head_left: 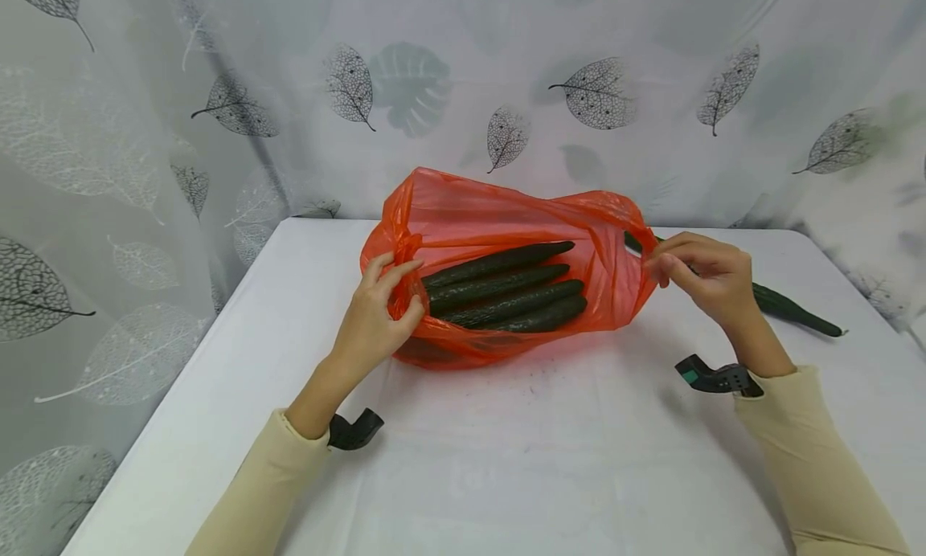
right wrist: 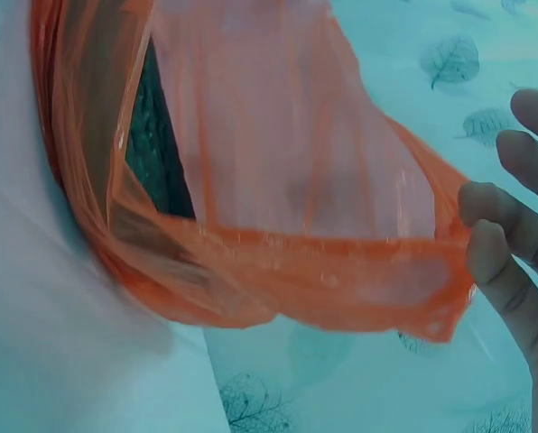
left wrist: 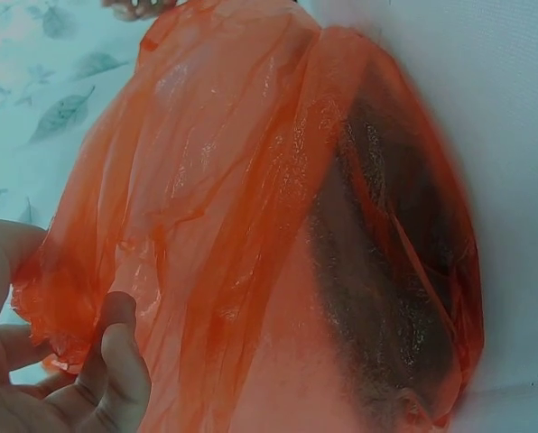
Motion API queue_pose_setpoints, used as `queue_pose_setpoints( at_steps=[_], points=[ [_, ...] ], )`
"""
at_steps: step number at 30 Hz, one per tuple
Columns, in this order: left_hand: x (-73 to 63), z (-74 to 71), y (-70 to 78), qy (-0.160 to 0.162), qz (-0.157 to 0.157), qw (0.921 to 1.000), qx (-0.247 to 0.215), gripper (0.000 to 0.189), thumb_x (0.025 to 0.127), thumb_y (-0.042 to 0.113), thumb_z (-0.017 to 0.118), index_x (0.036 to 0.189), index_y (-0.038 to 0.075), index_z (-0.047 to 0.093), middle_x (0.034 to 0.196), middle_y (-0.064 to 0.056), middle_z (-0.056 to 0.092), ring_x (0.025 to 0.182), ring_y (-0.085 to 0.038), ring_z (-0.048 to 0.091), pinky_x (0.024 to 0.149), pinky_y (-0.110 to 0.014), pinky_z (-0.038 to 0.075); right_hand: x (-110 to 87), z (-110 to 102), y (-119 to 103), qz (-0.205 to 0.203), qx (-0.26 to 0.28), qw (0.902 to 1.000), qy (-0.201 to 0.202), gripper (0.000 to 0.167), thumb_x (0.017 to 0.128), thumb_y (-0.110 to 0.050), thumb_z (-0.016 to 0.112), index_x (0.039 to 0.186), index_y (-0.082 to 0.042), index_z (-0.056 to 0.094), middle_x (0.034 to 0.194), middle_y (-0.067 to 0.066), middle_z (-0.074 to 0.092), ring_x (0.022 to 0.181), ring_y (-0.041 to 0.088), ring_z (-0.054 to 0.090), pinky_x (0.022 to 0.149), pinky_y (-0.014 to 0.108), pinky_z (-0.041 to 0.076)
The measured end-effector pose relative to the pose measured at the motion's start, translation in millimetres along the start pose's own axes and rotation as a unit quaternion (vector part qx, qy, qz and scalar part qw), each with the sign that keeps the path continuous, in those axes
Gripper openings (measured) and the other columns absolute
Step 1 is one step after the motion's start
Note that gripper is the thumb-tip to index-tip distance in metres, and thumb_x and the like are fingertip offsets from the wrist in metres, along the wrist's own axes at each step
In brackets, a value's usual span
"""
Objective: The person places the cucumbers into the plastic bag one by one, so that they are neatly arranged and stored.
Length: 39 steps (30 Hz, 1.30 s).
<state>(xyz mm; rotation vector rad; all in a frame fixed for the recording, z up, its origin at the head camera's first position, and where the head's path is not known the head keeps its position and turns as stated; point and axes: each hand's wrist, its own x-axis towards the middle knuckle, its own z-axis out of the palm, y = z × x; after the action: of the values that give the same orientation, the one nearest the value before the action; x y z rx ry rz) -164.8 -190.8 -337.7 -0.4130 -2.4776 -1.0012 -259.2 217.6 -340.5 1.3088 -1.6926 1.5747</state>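
A thin red plastic bag (head_left: pixel 499 206) lies on the table with its mouth spread wide toward me. Inside it several dark green cucumbers (head_left: pixel 499 287) lie side by side, lengthwise across the bag. My left hand (head_left: pixel 376 315) grips the bunched plastic at the left end of the mouth. At the right end, my right hand (head_left: pixel 705 271) pinches the bag's edge between thumb and forefinger, as the right wrist view also shows. Through the bag's side in the left wrist view, the cucumbers (left wrist: pixel 377 262) show as dark shapes.
One more cucumber (head_left: pixel 792 308) lies outside the bag, on the right of the white table (head_left: pixel 506 476), partly hidden behind my right hand. A leaf-patterned curtain (head_left: pixel 463 74) hangs behind the table and along its left side.
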Motion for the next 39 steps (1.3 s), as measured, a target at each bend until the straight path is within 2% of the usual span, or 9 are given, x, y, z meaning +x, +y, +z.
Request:
queue_pose_setpoints(
  at_steps=[6,12,19,24,28,31,35,37,39],
  points=[
    [0.3,-0.8,0.5,-0.004,-0.004,1.0000,-0.001,0.045,0.086,0.010,0.062,0.131,0.004,0.060,0.138,-0.020,0.045,0.118,-0.037,0.051,0.094,-0.052,0.050,-8.5,-14,5,0.050,0.051,0.9958,0.057,0.020,0.091,0.010,0.053,0.082,0.014,0.070,0.081,0.018,0.068,0.066,0.016,0.063,0.066,0.018,0.055],
    [1.2,-1.0,1.3,-0.008,-0.007,0.9999,0.000,0.045,0.087,0.011,0.062,0.131,0.004,0.060,0.138,-0.019,0.044,0.118,-0.037,0.051,0.093,-0.052,0.050,-16.3,-30,14,0.095,0.146,0.9747,0.140,0.029,0.094,0.006,0.046,0.078,0.021,0.064,0.077,0.021,0.065,0.063,0.024,0.060,0.060,0.025,0.056],
    [1.3,-0.2,-1.0,-0.008,-0.005,1.0000,0.002,0.045,0.087,0.010,0.061,0.131,0.003,0.060,0.137,-0.019,0.045,0.119,-0.037,0.051,0.094,-0.052,0.050,-26.1,-46,21,0.166,0.173,0.9614,0.135,0.029,0.097,0.004,0.043,0.088,0.022,0.063,0.084,0.017,0.069,0.069,0.024,0.062,0.065,0.026,0.057],
    [1.9,0.2,-1.6,-0.008,-0.003,1.0000,0.000,0.045,0.087,0.010,0.061,0.131,0.002,0.060,0.138,-0.020,0.044,0.120,-0.038,0.050,0.096,-0.053,0.048,-32.9,-54,28,0.219,0.107,0.9624,0.120,0.025,0.098,0.002,0.045,0.095,0.015,0.067,0.091,0.008,0.071,0.086,0.018,0.064,0.083,0.022,0.053],
    [2.2,0.1,-0.6,-0.010,-0.004,0.9999,-0.002,0.045,0.087,0.010,0.061,0.131,0.002,0.059,0.137,-0.020,0.044,0.120,-0.038,0.050,0.097,-0.053,0.048,-39.7,-63,34,0.293,-0.016,0.9540,0.063,0.023,0.099,-0.002,0.049,0.106,0.004,0.070,0.100,-0.004,0.070,0.101,0.009,0.059,0.090,0.014,0.045],
    [1.9,0.0,-0.1,-0.011,-0.001,0.9999,-0.004,0.045,0.087,0.010,0.061,0.131,0.001,0.059,0.137,-0.020,0.045,0.120,-0.038,0.050,0.097,-0.052,0.048,-44.5,-70,41,0.337,-0.122,0.9330,0.035,0.022,0.098,-0.009,0.055,0.113,-0.001,0.069,0.107,-0.012,0.066,0.107,0.003,0.055,0.087,0.009,0.043],
    [1.3,0.2,-0.2,-0.011,-0.001,0.9999,-0.007,0.045,0.087,0.009,0.061,0.131,0.001,0.060,0.138,-0.021,0.044,0.123,-0.038,0.049,0.097,-0.053,0.048,-48.3,-78,54,0.374,-0.224,0.8981,0.060,0.031,0.096,-0.018,0.060,0.122,0.000,0.064,0.115,-0.021,0.056,0.112,-0.002,0.046,0.095,0.010,0.036],
    [1.2,0.6,0.0,-0.013,-0.004,0.9999,-0.009,0.045,0.087,0.009,0.061,0.131,0.001,0.059,0.138,-0.021,0.044,0.123,-0.038,0.048,0.098,-0.053,0.047,-49.3,-80,57,0.391,-0.263,0.8796,0.068,0.036,0.095,-0.022,0.061,0.124,0.000,0.063,0.118,-0.016,0.053,0.115,0.003,0.044,0.103,0.021,0.033],
    [1.2,1.1,0.0,-0.014,-0.007,0.9998,-0.012,0.045,0.087,0.009,0.061,0.131,0.001,0.059,0.139,-0.020,0.044,0.124,-0.037,0.048,0.098,-0.053,0.048,-50.4,-83,59,0.399,-0.292,0.8684,0.045,0.038,0.095,-0.021,0.061,0.126,0.003,0.059,0.126,-0.002,0.051,0.122,0.017,0.041,0.107,0.042,0.030]
  ],
)
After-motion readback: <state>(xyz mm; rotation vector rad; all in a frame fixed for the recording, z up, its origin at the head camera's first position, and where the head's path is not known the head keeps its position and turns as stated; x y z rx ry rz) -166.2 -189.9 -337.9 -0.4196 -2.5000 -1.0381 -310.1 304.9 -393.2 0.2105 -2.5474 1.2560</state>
